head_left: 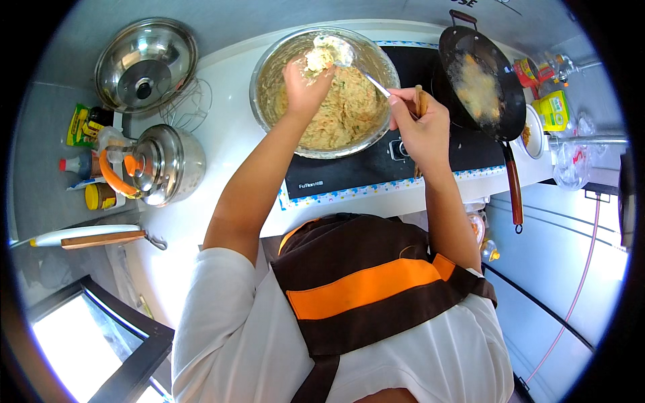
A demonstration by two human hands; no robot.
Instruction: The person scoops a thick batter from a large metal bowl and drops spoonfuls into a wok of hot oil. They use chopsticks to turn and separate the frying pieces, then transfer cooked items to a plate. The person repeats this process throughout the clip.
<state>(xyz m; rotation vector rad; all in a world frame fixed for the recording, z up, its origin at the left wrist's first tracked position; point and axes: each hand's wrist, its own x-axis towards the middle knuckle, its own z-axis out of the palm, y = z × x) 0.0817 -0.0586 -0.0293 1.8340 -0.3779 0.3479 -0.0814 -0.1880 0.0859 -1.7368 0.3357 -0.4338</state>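
A wide stainless steel bowl (258, 101) holds a thick, pale batter mixture (342, 111) flecked with green and orange. Over it, my left hand (308, 90) cups a lump of batter (318, 59), with some smeared on its fingers. The bowl of a metal spoon (372, 79) meets that lump. My right hand (422, 121) grips the spoon's handle at the basin's right rim. Wooden chopsticks (419, 95) are also held in my right hand, running down past the palm.
Right of the bowl, a black wok (511, 108) holds bubbling oil with frying pieces (476, 90); its wooden handle (513, 191) juts toward me. Beneath lies a black cooktop (342, 176). A steel kettle (186, 163), wire rack (194, 108) and large lid (118, 63) stand left.
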